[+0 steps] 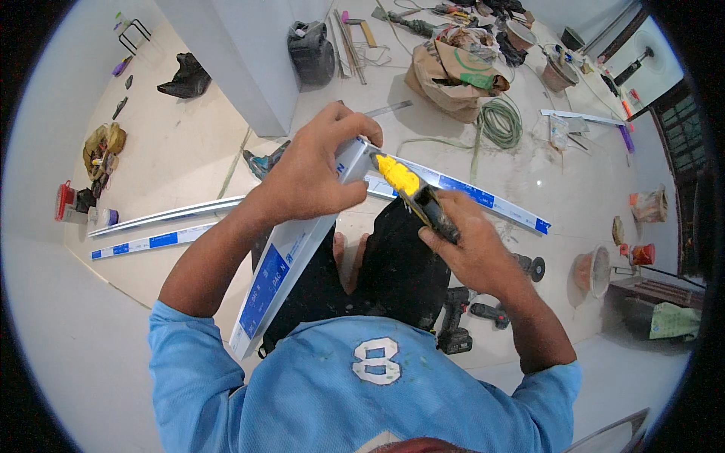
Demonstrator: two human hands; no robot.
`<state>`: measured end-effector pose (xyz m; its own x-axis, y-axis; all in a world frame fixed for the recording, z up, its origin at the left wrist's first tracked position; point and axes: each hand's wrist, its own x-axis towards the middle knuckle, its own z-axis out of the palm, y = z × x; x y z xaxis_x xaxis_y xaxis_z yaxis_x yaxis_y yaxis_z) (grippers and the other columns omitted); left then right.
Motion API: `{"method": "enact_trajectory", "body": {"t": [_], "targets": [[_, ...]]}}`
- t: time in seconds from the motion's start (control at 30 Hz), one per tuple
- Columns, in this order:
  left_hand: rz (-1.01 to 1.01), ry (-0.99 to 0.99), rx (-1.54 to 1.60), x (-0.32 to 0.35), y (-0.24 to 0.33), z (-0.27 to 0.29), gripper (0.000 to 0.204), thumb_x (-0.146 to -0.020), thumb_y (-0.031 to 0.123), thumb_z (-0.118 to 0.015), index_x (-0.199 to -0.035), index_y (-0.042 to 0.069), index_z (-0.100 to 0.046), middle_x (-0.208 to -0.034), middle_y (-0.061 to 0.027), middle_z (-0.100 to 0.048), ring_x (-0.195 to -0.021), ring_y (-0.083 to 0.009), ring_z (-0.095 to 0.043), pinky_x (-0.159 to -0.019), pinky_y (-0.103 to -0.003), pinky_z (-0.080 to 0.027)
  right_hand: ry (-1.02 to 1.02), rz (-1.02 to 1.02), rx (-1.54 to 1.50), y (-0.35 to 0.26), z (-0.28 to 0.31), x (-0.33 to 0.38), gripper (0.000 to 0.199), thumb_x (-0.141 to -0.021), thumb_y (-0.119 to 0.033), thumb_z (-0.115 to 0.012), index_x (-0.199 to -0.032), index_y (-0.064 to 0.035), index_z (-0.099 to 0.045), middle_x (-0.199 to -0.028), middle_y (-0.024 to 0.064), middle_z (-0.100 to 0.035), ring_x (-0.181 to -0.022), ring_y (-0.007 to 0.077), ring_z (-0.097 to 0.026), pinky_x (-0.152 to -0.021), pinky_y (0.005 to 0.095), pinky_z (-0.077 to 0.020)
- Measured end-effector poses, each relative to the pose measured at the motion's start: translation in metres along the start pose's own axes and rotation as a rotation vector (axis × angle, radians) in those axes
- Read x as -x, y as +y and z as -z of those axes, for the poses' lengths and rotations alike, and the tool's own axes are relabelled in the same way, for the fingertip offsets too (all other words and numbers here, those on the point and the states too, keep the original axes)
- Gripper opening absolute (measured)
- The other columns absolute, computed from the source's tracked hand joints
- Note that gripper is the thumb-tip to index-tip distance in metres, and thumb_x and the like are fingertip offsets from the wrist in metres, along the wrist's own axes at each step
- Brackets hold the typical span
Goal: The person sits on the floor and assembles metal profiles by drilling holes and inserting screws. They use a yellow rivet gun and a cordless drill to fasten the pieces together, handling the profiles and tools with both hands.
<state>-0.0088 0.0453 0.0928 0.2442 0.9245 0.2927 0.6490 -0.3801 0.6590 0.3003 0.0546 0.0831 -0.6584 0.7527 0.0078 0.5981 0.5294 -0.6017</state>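
Note:
My left hand (313, 166) is closed round the upper end of a white metal profile (264, 291) covered in blue-and-white film. The profile slants down from that hand across my left thigh. In my right hand (474, 245) is a yellow-and-black hand tool (400, 177); its exact kind is hard to make out. Its narrow metal tip meets the profile's top end, close to my left fingers. Beyond my knees a second filmed profile (472, 198) lies across the floor. Two more long strips, a white one (177, 213) and a filmed one (162, 241), extend to the left.
A cordless drill (455, 321), another small power tool (491, 314) and an angle grinder (532, 267) lie at my right. Ahead are a pillar (226, 60), a black bucket (311, 57), a paper sack (449, 83) and a coiled green hose (501, 124). Buckets (593, 272) stand far right.

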Motion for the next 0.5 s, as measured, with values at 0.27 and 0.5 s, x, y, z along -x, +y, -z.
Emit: {"method": "enact_trajectory", "body": {"t": [0.27, 0.5], "targets": [[0.107, -0.034, -0.044, 0.005, 0.010, 0.002, 0.050, -0.069, 0.017, -0.076, -0.118, 0.010, -0.070, -0.120, -0.0143, -0.061, -0.121, -0.0328, -0.065, -0.107, -0.048, -0.053, -0.338, -0.413, 0.162, -0.027, 0.009, -0.014, 0.058, -0.106, -0.041, -0.073, -0.144, 0.0019, -0.060, -0.114, 0.0257, -0.074, -0.111, 0.0429, -0.074, -0.098, 0.0532, -0.0572], [0.175, -0.049, -0.030, 0.004, 0.008, 0.005, 0.047, -0.069, 0.016, -0.075, -0.115, 0.010, -0.070, -0.119, -0.0122, -0.060, -0.120, -0.0304, -0.065, -0.110, -0.047, -0.052, -0.392, -0.342, 0.099, -0.041, 0.046, 0.003, 0.065, -0.105, -0.037, -0.074, -0.153, 0.0025, -0.055, -0.133, 0.0303, -0.070, -0.123, 0.0434, -0.071, -0.108, 0.0517, -0.0548]]}}
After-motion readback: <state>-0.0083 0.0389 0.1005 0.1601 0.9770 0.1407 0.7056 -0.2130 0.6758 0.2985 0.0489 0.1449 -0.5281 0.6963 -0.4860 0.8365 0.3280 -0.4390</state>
